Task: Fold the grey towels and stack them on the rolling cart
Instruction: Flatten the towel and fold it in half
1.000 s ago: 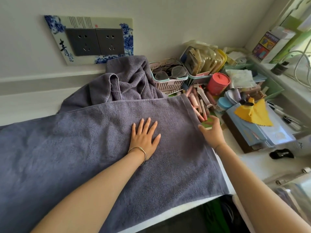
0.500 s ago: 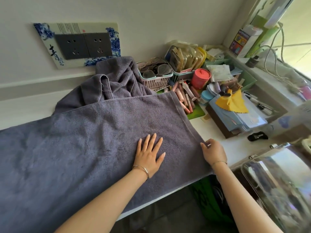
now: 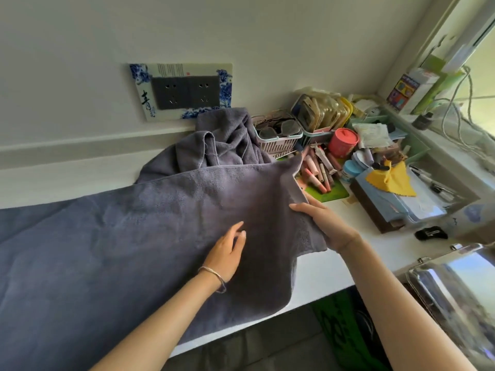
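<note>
A large grey towel (image 3: 120, 236) lies spread across the white counter (image 3: 321, 277), its near edge hanging over the front. My right hand (image 3: 325, 226) grips the towel's right edge and holds it lifted off the counter, thumb on top. My left hand (image 3: 227, 253), with a thin bracelet at the wrist, hovers over the towel with relaxed fingers, close to or lightly touching the cloth. A second grey towel (image 3: 222, 145) sits crumpled against the wall behind the spread one. The rolling cart is not in view.
To the right stand a basket of glasses (image 3: 278, 135), a red cup (image 3: 342, 141), loose pens and tubes (image 3: 318, 172), a yellow cloth (image 3: 391, 180) on a blue folder, and a black clip (image 3: 431, 232). A shiny metal lid (image 3: 455, 287) sits at the lower right. Wall sockets (image 3: 184, 92) are behind.
My right hand has taken hold of the towel's right edge and raised it off the counter. My left hand has lifted from lying flat and turned sideways.
</note>
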A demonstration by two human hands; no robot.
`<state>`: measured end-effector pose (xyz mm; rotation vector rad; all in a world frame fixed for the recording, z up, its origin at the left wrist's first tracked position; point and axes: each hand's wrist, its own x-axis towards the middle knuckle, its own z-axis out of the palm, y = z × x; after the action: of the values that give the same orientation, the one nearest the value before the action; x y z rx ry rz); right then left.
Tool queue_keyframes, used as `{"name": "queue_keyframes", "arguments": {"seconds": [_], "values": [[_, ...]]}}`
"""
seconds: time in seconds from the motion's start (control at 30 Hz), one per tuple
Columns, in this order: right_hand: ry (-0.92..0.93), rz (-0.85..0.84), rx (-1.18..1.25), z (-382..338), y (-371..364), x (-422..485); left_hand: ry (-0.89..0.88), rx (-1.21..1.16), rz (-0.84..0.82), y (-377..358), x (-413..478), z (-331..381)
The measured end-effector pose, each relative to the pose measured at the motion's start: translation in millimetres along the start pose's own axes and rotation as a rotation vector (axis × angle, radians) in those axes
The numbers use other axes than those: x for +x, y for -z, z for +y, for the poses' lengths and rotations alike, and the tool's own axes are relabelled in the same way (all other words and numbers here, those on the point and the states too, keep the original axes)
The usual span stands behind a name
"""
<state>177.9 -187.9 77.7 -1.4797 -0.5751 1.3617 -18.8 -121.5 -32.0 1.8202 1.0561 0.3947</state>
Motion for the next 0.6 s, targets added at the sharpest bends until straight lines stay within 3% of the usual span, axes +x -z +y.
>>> {"name": "queue_keyframes", "arguments": {"seconds": [0.07, 0.2, 0.3, 0.43, 0.53, 0.6], "values": [[0.051, -0.042, -0.005, -9.1, -43.2, -0.3, 0.102, -0.121, 0.020, 26.9, -10.9, -10.6], [0.127, -0.260, -0.025, -9.7, -150.2, -4.2, 0.354, -0.634, 0.077, 98.5, -39.3, -35.1], [0.088, -0.444, -0.069, 7.3, -231.5, -3.3, 0.442, -0.763, 0.131, 159.4, -73.8, -66.2], [0.005, -0.610, -0.264, 59.6, -336.4, 11.9, 0.521, -0.828, 0.309, 227.9, -131.7, -128.3], [-0.010, -0.583, -0.561, 102.0, -377.8, 23.8, 0.571, -0.782, 0.370, 258.6, -160.8, -157.5], [-0.003, -0.512, -0.643, 121.8, -392.1, 27.6, 0.501, -0.626, 0.452, 274.7, -176.6, -178.1]]}}
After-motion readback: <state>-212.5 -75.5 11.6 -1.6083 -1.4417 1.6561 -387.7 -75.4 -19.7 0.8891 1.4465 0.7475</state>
